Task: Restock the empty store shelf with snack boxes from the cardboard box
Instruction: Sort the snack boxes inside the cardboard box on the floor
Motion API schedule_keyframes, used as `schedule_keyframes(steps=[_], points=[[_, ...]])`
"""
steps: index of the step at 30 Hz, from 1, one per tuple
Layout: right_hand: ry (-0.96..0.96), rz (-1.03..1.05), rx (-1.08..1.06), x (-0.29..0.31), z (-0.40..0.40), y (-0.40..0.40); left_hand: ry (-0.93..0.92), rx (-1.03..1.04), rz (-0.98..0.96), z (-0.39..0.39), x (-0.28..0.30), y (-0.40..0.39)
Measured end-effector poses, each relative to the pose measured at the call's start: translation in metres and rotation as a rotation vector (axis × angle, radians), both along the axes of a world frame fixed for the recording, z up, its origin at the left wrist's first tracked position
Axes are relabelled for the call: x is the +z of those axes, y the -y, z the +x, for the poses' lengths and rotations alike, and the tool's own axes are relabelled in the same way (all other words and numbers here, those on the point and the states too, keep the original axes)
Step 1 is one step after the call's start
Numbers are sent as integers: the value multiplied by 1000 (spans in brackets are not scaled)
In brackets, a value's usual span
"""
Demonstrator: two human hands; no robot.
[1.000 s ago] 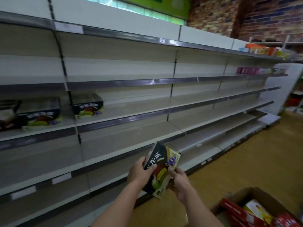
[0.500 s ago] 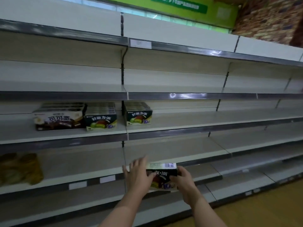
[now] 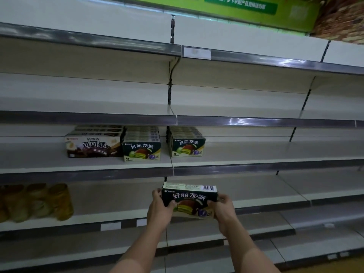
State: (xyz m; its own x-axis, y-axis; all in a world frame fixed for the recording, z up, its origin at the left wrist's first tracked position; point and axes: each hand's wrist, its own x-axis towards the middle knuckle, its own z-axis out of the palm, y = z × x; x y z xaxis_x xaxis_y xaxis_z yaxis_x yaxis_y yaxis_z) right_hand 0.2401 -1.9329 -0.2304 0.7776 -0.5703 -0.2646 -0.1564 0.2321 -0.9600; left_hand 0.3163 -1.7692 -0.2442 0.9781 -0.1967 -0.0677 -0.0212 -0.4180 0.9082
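Snack box [image 3: 189,200], held level before the shelf [image 3: 256,166].
Gripped endwise by left hand [image 3: 160,210] and right hand [image 3: 223,210], fingers curled round it, label outward for shelving.

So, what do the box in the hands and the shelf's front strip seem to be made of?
The held snack box: probably printed paperboard with a slight sheen, judging by its sharp folded edges and barcode. The shelf edge strip: glossy plastic or metal, unclear which; it mirrors bright light streaks.
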Motion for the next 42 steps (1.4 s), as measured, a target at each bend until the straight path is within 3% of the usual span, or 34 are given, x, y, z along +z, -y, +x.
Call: schedule_keyframes(steps=[12, 23, 42], points=[[109, -251, -68, 38, 89, 66, 167, 64, -112, 68, 36, 76], [192, -224, -5, 42, 144, 106, 107, 70, -103, 114, 48, 115], [68, -265, 101, 19, 244, 139, -28, 111, -165, 205, 25, 148]])
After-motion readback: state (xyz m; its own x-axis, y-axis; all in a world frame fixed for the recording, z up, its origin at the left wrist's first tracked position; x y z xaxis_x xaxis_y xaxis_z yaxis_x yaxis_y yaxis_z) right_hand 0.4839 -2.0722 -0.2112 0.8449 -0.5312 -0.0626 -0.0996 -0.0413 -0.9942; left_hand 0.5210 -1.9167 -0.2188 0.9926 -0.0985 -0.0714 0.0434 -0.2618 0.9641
